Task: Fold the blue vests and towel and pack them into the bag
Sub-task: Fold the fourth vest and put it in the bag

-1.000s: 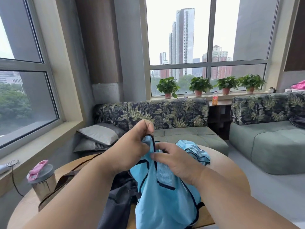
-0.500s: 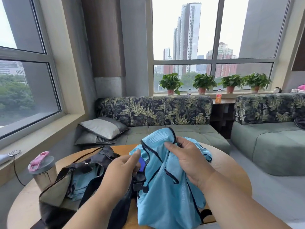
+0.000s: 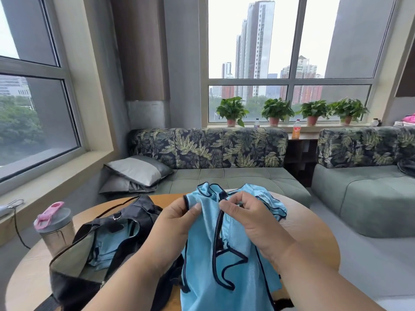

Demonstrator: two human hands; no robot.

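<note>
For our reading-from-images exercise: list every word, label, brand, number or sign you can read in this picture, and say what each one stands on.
No text can be read.
Orange drink bottle on the windowsill: label too blurred to read.
Small clear bottle beside the potted plants: label too small to read.
Light blue mesh vest with dark trim, black open bag, clear shaker bottle with grey lid: no print visible.

We see a light blue vest point(image 3: 226, 261) edged in dark navy, a black bag point(image 3: 74, 286) lined in grey, a tan wooden table point(image 3: 310, 239), a pink-lidded bottle point(image 3: 55, 230) and a sofa point(image 3: 208, 148) patterned with green leaves on dark blue.
</note>
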